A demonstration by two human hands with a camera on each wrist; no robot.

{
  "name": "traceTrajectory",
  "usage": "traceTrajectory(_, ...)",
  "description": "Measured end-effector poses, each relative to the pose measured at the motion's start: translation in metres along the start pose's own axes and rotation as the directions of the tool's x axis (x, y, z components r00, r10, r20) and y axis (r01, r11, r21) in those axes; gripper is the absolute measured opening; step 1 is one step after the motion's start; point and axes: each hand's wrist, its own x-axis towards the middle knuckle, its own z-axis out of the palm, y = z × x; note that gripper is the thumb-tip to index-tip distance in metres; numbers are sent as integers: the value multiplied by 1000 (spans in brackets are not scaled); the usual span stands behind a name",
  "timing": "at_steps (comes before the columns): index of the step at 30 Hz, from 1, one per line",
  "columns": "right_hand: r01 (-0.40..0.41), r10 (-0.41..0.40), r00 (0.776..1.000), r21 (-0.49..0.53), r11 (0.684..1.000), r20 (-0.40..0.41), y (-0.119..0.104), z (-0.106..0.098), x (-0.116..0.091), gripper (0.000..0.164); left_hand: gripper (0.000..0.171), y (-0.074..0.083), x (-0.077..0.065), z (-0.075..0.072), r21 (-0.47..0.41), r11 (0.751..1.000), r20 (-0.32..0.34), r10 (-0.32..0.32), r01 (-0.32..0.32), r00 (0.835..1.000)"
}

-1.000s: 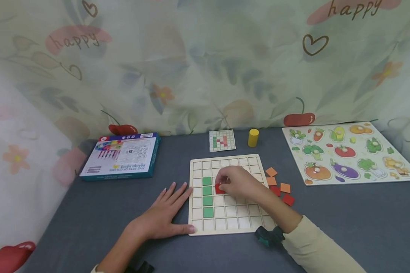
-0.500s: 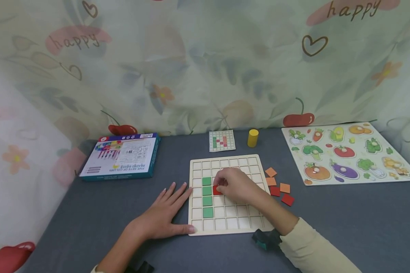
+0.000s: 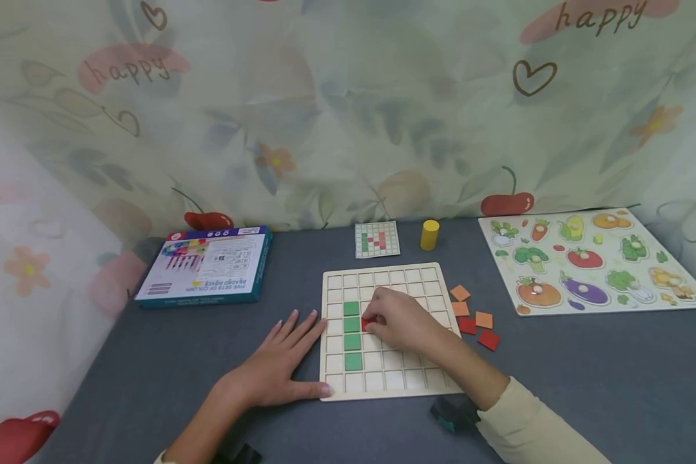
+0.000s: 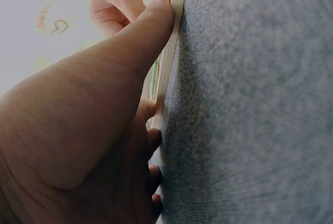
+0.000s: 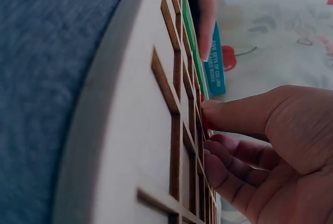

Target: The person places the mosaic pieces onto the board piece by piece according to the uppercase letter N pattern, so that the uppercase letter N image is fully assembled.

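Note:
A wooden grid board (image 3: pixel 383 381) lies on the grey table, with a column of green tiles (image 3: pixel 352 335) near its left side. My right hand (image 3: pixel 383 317) is over the board and pinches a red tile (image 3: pixel 367 321) at the cell just right of the green column. In the right wrist view the thumb tip (image 5: pixel 213 110) sits on the red tile (image 5: pixel 204 124) and the other fingers are curled. My left hand (image 3: pixel 278 361) lies flat on the table, its thumb (image 4: pixel 151 26) pressed against the board's edge (image 4: pixel 176 37).
Loose orange and red tiles (image 3: pixel 474 317) lie right of the board. Behind it are a pattern card (image 3: pixel 377 239) and a yellow cylinder (image 3: pixel 430 234). A blue box (image 3: pixel 205 264) sits far left and a vegetable puzzle (image 3: pixel 591 261) far right. A patterned curtain backs the table.
My right hand has shifted slightly left and lower over the board, bringing the red tile closer against the green column. The left hand has not moved.

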Motion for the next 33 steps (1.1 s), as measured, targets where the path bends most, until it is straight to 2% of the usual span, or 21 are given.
traceTrajectory(5,36,-36,999,-15,999,-3,1,1,-3,15,95,1,-1,0,-1,1000,-5,-3,3,1000)
traceTrajectory(9,27,-27,1000,32,999,3,2,-2,-11,20,95,2,-2,-1,2,1000,-6,-3,3,1000)
traceTrajectory(12,17,-16,1000,69,997,-24,7,-7,-19,19,95,2,-1,-1,6,1000,-5,-4,4,1000)
traceTrajectory(16,16,-11,995,51,999,-102,25,-19,-30,15,95,2,0,0,1,1000,-7,5,-5,1000)
traceTrajectory(19,-35,39,990,35,999,-133,42,-33,-41,14,95,1,0,2,-8,1000,-12,14,-14,1000)
traceTrajectory(29,-202,199,973,-18,979,-121,97,-73,-88,13,96,-1,1,2,-1,1000,-5,-11,11,1000)
traceTrajectory(33,-215,212,971,-16,976,-110,109,-81,-100,16,96,0,1,2,10,1000,-5,-14,14,1000)
